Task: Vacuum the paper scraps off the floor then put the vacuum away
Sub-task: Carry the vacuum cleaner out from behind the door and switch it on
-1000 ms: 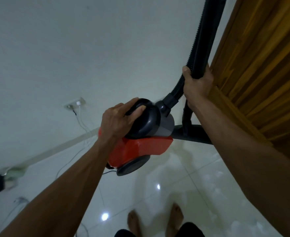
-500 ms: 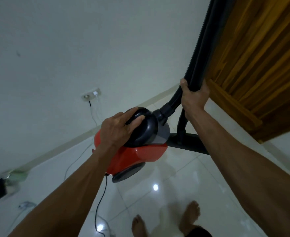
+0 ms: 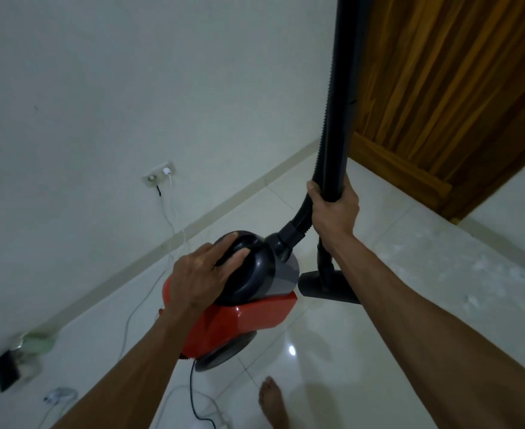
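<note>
A red and dark grey canister vacuum (image 3: 249, 317) hangs above the white tiled floor (image 3: 394, 305). My left hand (image 3: 202, 277) grips its black carry handle from above. My right hand (image 3: 332, 212) grips the upright black wand (image 3: 341, 88) together with the ribbed hose (image 3: 303, 212) that bends down into the canister. The black floor nozzle (image 3: 326, 289) hangs at the wand's lower end, right of the canister. A black power cord (image 3: 193, 397) trails from the vacuum's rear down to the floor. No paper scraps show.
A wooden door (image 3: 456, 103) stands at the right. The white wall (image 3: 131, 88) carries a socket (image 3: 159, 174) with plugs and white cables. A black device (image 3: 6, 371) and green object (image 3: 38, 342) lie by the baseboard at left. My bare foot (image 3: 270, 400) is below.
The view has swung left, away from the door toward the wall corner. The vacuum, still carried in both hands, sits lower in view and the wand stands more upright.
</note>
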